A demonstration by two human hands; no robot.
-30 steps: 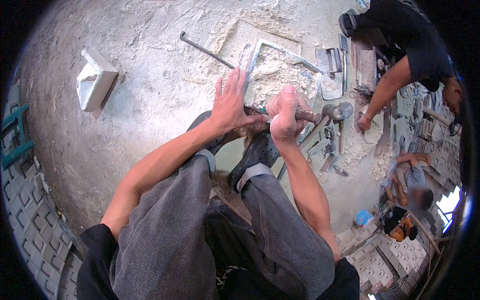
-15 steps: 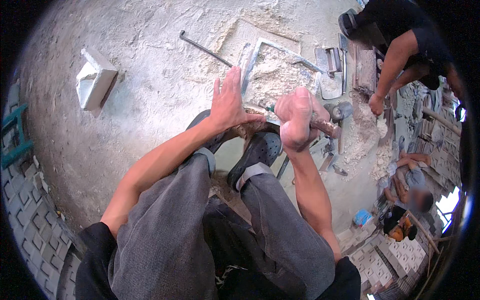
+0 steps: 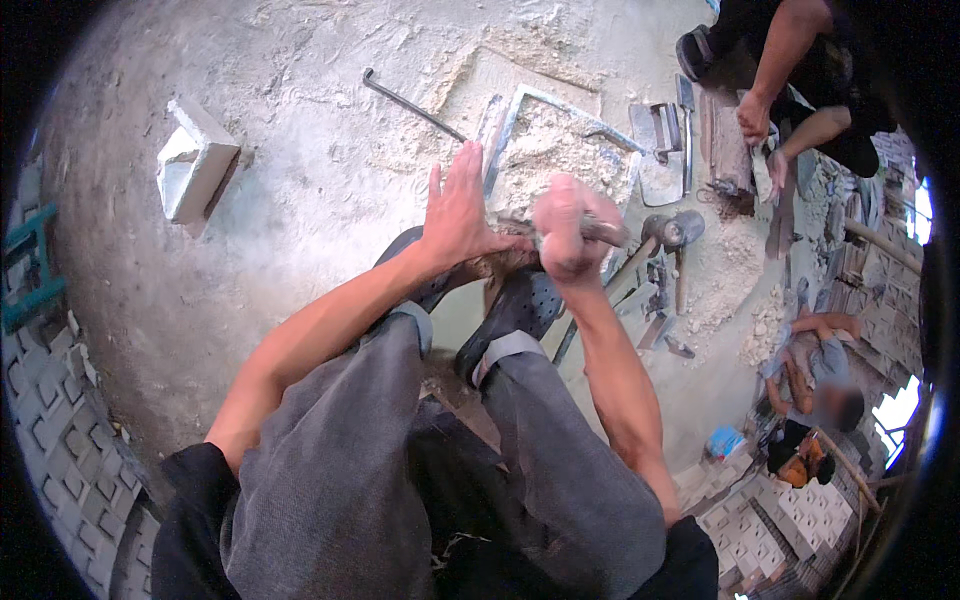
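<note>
Left hand (image 3: 460, 215) is flat, fingers extended toward the floor's far side, thumb out to the right, gripping nothing that I can make out. What sits under the palm is hidden from my feed. Right hand (image 3: 568, 230) is clenched around a brown bar (image 3: 608, 234); fist and bar are blurred, so I can't tell the bar's exact shape. Its right end pokes out of the fist. Bar lies just right of the left thumb, at the near side of a pale blue frame (image 3: 505, 140) that has light crumbs (image 3: 560, 150) within its edges.

Hooked metal rod (image 3: 415, 105) is on the floor (image 3: 300, 170), left of the frame's left edge, near end close to the left fingertips. Mallet (image 3: 680, 230) is just right of the fist. Flat trowel (image 3: 660, 180) lies off the frame's right edge, well apart from the left hand. White block (image 3: 195, 170) stands toward the floor's left edge, near the stacked tiles (image 3: 80, 440). Dark clog (image 3: 515, 310) is below the hands.

Co-worker's hands (image 3: 754, 115) are toward the floor's far right corner, by a brown block (image 3: 727, 150).

Text check: pale print (image 3: 458, 548) on the dark cloth at my lower edge, too small to read. Blue packet (image 3: 725, 441) near the floor's right edge, markings unreadable from here.
</note>
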